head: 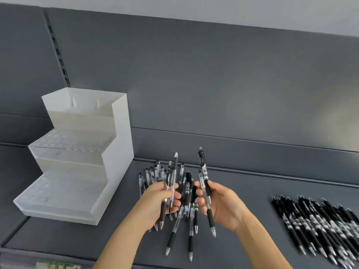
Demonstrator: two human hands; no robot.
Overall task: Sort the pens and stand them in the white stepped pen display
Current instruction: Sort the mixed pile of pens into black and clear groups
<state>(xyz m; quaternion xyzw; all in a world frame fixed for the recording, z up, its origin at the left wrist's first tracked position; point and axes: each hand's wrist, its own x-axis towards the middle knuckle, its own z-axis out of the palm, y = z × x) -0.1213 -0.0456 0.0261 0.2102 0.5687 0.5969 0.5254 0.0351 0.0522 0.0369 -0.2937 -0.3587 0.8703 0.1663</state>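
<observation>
Pens (186, 193) heaped partly behind both hands, left hand (163, 200) gripping several, right hand (217, 202) pinching two, blurred black pens (318, 224) cut off right, white stepped display (116, 152) beside.

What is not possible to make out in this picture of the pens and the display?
Head view only:
Black pens on the right: motion blur and the frame edge hide their count and print.
Middle pen pile: partly hidden behind the left hand and the right hand.
White stepped pen display: its own front wall hides the top step's floor.
Right hand's pens: labels too small to read.
</observation>
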